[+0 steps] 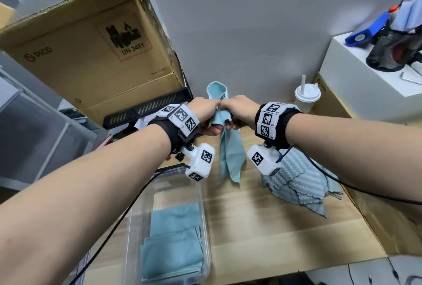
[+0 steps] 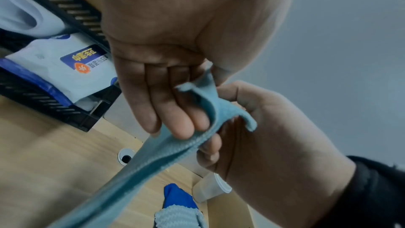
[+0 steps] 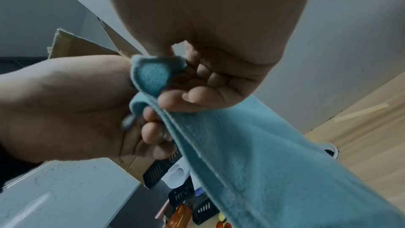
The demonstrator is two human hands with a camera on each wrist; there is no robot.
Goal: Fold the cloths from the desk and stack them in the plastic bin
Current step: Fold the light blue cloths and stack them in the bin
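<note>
Both hands meet above the back of the desk and pinch the top of one light blue cloth (image 1: 228, 157). My left hand (image 1: 206, 117) grips it from the left; its fingers (image 2: 184, 124) lie along the fabric (image 2: 166, 155). From the right, my right hand (image 1: 237, 111) holds it with curled fingers (image 3: 175, 101) on the folded edge (image 3: 252, 153). The cloth hangs bunched towards the desk, and a loop stands above the fists. A clear plastic bin (image 1: 205, 227) at the front left holds folded blue cloths (image 1: 173, 243). A pile of ribbed blue-grey cloths (image 1: 296, 184) lies on the desk at the right.
An open cardboard box (image 1: 91, 45) and a black slotted tray (image 1: 146, 109) stand at the back left. A lidded white cup with a straw (image 1: 307, 96) is by the wall. A white box (image 1: 365, 79) with a mesh holder (image 1: 392, 49) sits at the right.
</note>
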